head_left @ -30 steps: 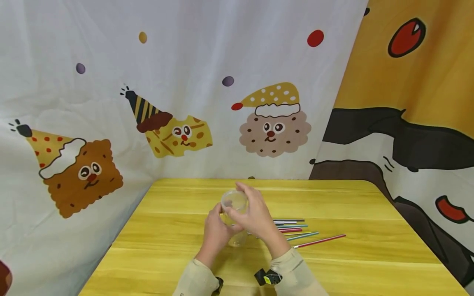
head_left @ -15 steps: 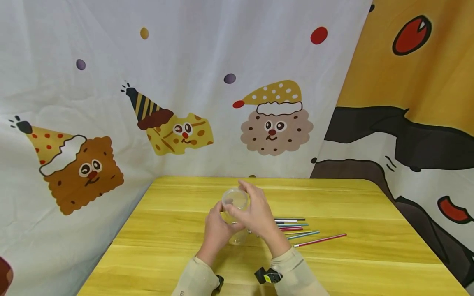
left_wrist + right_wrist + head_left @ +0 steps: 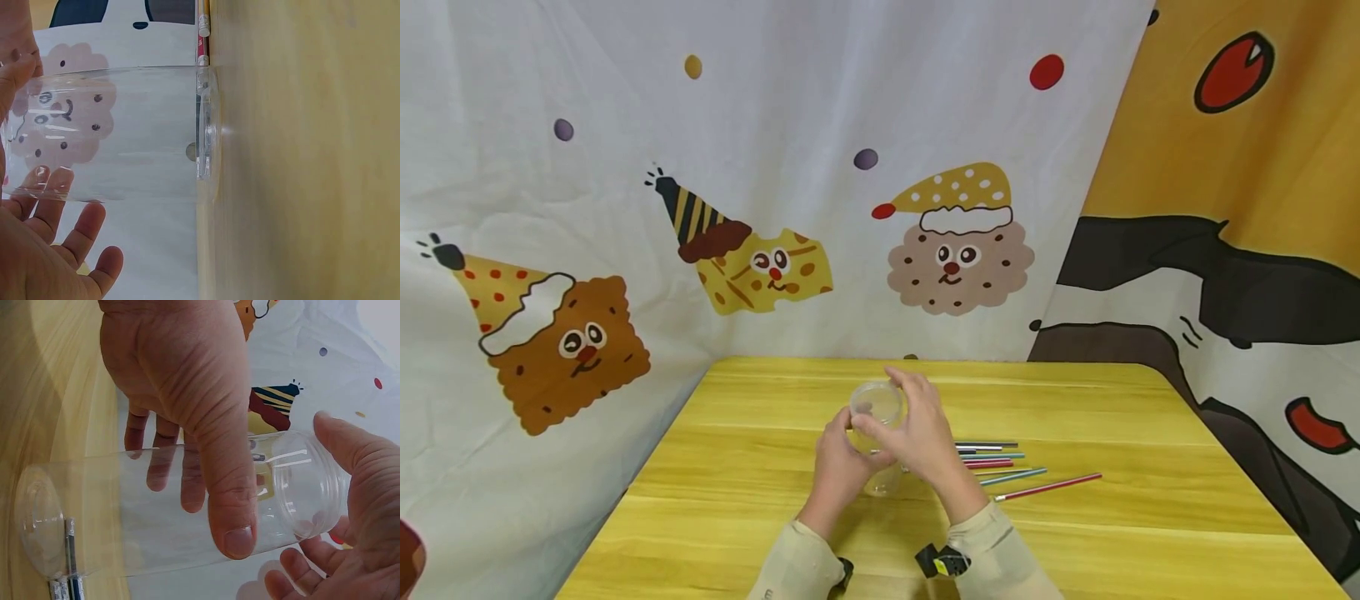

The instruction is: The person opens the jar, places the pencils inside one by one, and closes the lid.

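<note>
Barely anything has moved since a second ago: just a slight slide of the head view, with both hands staying put on the clear jar [image 3: 137,131].

So the jar's upright, base down at the yellow wood-look table [image 3: 737,517], pretty much dead center in front of the person. Left hand [image 3: 841,467] is gripping the body, thumb across one side and fingers round the other. Right hand [image 3: 922,429] has the top end, thumb and fingers clamped around the rim [image 3: 341,494] from opposite sides. Just right of all that there's a loose bunch of pencils [image 3: 996,464] lying flat, and a red pencil [image 3: 1051,487] sits a bit off from the rest. Behind everything hangs a cartoon-print cloth [image 3: 812,100], party-hat snacks and all.
</note>
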{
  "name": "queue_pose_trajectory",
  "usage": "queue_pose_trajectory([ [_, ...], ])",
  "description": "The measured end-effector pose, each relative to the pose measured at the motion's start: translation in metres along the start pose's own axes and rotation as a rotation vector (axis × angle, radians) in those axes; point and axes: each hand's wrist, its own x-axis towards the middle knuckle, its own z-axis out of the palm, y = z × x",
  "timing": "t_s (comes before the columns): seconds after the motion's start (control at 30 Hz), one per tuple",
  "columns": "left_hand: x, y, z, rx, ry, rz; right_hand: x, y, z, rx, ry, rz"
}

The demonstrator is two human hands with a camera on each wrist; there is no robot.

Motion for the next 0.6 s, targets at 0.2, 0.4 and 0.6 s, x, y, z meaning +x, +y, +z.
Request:
queue_pose_trajectory([
  [0.2, 0.0011, 0.0004, 0.0003, 0.036, 0.003, -0.019, 0.0008, -0.0004, -0.0019, 0.042, -0.044, -0.034],
  [0.4, 0.002, -0.0005, 0.0, 0.009, -0.001, -0.004, 0.0002, -0.0012, -0.0026, 0.018, -0.046, -0.033],
  [0.6, 0.0032, -0.0013, 0.0001, -0.047, -0.016, 0.013, 0.0014, 0.0019, -0.0019, -0.044, -0.031, 0.001],
])
